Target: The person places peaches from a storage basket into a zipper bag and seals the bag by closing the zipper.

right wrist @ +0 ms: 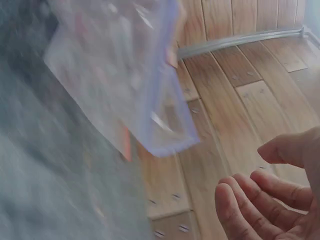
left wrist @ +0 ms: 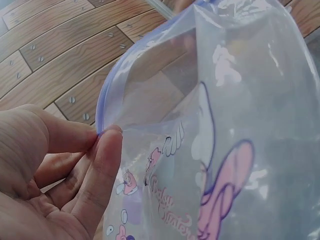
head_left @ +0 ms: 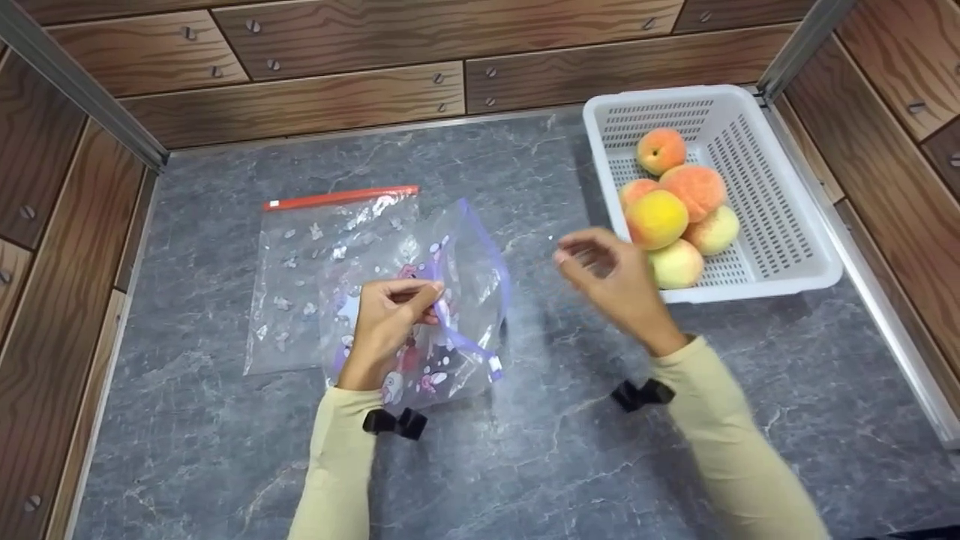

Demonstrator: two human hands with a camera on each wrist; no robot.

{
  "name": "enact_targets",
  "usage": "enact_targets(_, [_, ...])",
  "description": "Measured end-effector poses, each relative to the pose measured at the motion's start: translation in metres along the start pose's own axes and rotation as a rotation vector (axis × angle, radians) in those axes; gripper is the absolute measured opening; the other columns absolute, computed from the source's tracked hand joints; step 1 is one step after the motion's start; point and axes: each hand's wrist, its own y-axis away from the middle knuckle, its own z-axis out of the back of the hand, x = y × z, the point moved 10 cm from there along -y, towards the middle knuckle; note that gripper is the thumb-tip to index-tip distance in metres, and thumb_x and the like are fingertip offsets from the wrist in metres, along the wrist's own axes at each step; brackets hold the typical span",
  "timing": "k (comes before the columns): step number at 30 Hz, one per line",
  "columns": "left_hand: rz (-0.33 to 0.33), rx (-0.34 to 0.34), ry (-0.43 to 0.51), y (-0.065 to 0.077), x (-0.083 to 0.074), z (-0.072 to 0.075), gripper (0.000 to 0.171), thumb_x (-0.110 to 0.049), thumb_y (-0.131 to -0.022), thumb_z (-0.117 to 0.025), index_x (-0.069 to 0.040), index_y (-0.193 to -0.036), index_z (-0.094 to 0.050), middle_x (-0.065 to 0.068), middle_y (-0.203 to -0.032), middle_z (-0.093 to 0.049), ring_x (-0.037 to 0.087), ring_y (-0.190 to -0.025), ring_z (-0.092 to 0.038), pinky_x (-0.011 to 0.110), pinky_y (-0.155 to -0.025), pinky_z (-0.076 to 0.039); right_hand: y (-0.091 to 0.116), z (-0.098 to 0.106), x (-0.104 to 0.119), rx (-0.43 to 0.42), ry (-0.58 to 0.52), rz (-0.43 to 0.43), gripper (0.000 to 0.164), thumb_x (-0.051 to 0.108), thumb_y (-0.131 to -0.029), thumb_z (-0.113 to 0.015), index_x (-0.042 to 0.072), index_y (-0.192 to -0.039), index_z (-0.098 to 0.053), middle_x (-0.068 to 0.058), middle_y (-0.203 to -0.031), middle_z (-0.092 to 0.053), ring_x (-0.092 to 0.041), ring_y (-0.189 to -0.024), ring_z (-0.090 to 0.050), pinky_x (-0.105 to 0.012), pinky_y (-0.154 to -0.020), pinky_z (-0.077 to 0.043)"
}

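Left fingers [left wrist: 102, 172] pinch purple-rimmed bag [head_left: 431, 352] | right fingers [right wrist: 227, 207] parted | seemingly off it, blurred

The clear purple-edged zip bag [head_left: 474, 281] and clear red-edged zip bag [head_left: 292, 300] are glossy plastic film, the rectangular white slotted basket [head_left: 774, 191] at the grey marbled tabletop [head_left: 555, 465]'s far right corner smooth plastic.

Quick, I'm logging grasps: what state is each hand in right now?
Left hand: closed, pinching the rim of the purple-edged bag.
Right hand: open, fingers loosely curved, holding nothing, near the white basket.
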Motion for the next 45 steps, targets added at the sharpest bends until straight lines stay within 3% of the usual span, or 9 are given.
enact_targets(5, [-0.002, 0.005, -0.019, 0.002, -0.001, 0.002, 0.011, 0.002, -0.087, -0.074, 0.008, -0.097, -0.076, 0.015, -0.08, -0.072, 0.017, -0.061, -0.065, 0.028, -0.059, -0.062, -0.021, 0.04, 0.018, -0.052, 0.162, 0.075, 0.026, -0.001, -0.088, -0.076, -0.006, -0.112, -0.069, -0.015, -0.102, -0.072, -0.016, -0.084, -0.067, -0.019, -0.072, -0.059])
enact_targets(10, [0.013, 0.039, 0.001, 0.002, 0.002, -0.002, 0.011, 0.002, -0.087, -0.074, 0.007, -0.097, -0.076, 0.016, -0.082, -0.072, 0.018, -0.063, -0.065, 0.028, -0.06, -0.062, -0.042, 0.074, 0.025, -0.067, 0.408, 0.173, 0.037, -0.003, -0.083, -0.079, -0.007, -0.118, -0.068, -0.02, -0.109, -0.07, -0.026, -0.092, -0.067, -0.013, -0.073, -0.055])
enact_targets(12, [0.015, 0.049, 0.01, 0.002, 0.003, -0.003, 0.011, 0.001, -0.087, -0.074, 0.007, -0.097, -0.076, 0.017, -0.082, -0.072, 0.018, -0.063, -0.065, 0.028, -0.06, -0.062, -0.048, 0.083, 0.024, -0.043, 0.517, 0.201, 0.043, -0.002, -0.082, -0.081, -0.005, -0.122, -0.067, -0.021, -0.114, -0.069, -0.029, -0.099, -0.066, -0.02, -0.078, -0.055])
enact_targets(17, [0.019, 0.057, 0.016, 0.002, 0.004, -0.005, 0.011, 0.0, -0.087, -0.075, 0.006, -0.097, -0.076, 0.017, -0.082, -0.072, 0.018, -0.063, -0.065, 0.028, -0.06, -0.062, -0.055, 0.087, 0.008, 0.1, 0.757, 0.174, 0.062, 0.005, -0.078, -0.086, -0.002, -0.134, -0.061, -0.024, -0.137, -0.058, -0.042, -0.125, -0.053, -0.055, -0.104, -0.047])
enact_targets(21, [0.023, 0.054, 0.013, 0.002, 0.005, -0.005, 0.012, 0.0, -0.087, -0.075, 0.006, -0.098, -0.076, 0.017, -0.083, -0.072, 0.018, -0.064, -0.065, 0.029, -0.061, -0.062, -0.055, 0.084, -0.01, 0.227, 0.891, 0.124, 0.075, 0.008, -0.074, -0.089, -0.002, -0.14, -0.054, -0.028, -0.146, -0.049, -0.051, -0.129, -0.047, -0.065, -0.108, -0.039])
enact_targets(26, [0.014, 0.03, 0.014, 0.001, 0.004, -0.005, 0.012, 0.0, -0.087, -0.076, 0.008, -0.096, -0.076, 0.014, -0.08, -0.072, 0.017, -0.062, -0.065, 0.029, -0.06, -0.062, -0.052, 0.081, -0.031, 0.32, 0.966, 0.056, 0.079, 0.011, -0.072, -0.089, -0.002, -0.141, -0.053, -0.03, -0.145, -0.047, -0.051, -0.128, -0.047, -0.07, -0.1, -0.044])
enact_targets(32, [0.009, 0.021, 0.023, 0.0, 0.002, -0.003, 0.012, 0.001, -0.087, -0.075, 0.008, -0.096, -0.076, 0.014, -0.079, -0.072, 0.017, -0.061, -0.065, 0.029, -0.06, -0.062, -0.05, 0.079, -0.04, 0.323, 0.961, 0.072, 0.065, 0.004, -0.071, -0.087, -0.001, -0.128, -0.058, -0.026, -0.121, -0.058, -0.049, -0.101, -0.058, -0.066, -0.076, -0.053])
enact_targets(37, [-0.007, 0.027, 0.034, 0.002, 0.001, -0.003, 0.012, 0.002, -0.088, -0.074, 0.009, -0.097, -0.075, 0.016, -0.079, -0.072, 0.017, -0.06, -0.065, 0.028, -0.059, -0.062, -0.049, 0.077, -0.045, 0.331, 0.957, 0.054, 0.062, 0.005, -0.073, -0.086, -0.001, -0.127, -0.057, -0.031, -0.129, -0.055, -0.054, -0.111, -0.052, -0.07, -0.079, -0.052])
enact_targets(45, [-0.02, 0.031, 0.035, 0.002, -0.001, -0.004, 0.012, 0.002, -0.088, -0.074, 0.01, -0.097, -0.075, 0.015, -0.079, -0.072, 0.016, -0.06, -0.064, 0.028, -0.059, -0.062, -0.046, 0.08, -0.043, 0.267, 0.976, 0.08, 0.06, 0.007, -0.073, -0.088, 0.0, -0.124, -0.057, -0.03, -0.128, -0.055, -0.055, -0.107, -0.051, -0.071, -0.067, -0.053])
